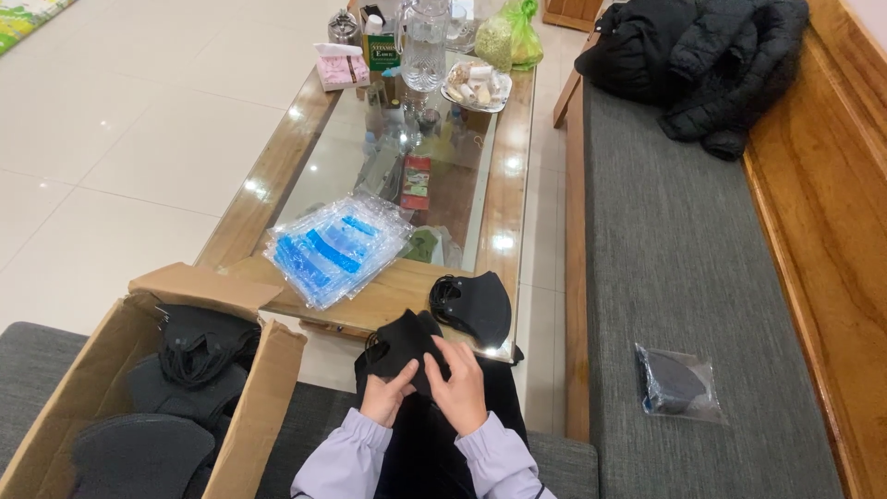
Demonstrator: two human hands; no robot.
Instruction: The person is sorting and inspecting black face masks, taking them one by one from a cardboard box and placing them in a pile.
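Note:
Both hands hold one black face mask (pixel 404 338) over my lap. My left hand (pixel 386 395) pinches its lower left edge. My right hand (pixel 458 383) grips its right side with the fingers curled over it. Just beyond, a small pile of black masks (pixel 475 305) lies on the near corner of the glass-topped wooden table (pixel 513 194). A stack of clear plastic bags with blue strips (pixel 334 247) lies on the table to the left of that pile.
An open cardboard box (pixel 74 388) with more black masks (pixel 199 346) stands at my left. One bagged mask (pixel 676 383) lies on the grey bench cushion at right, black jackets (pixel 702 55) further back. Bottles, a dish of snacks (pixel 476 85) and boxes crowd the table's far end.

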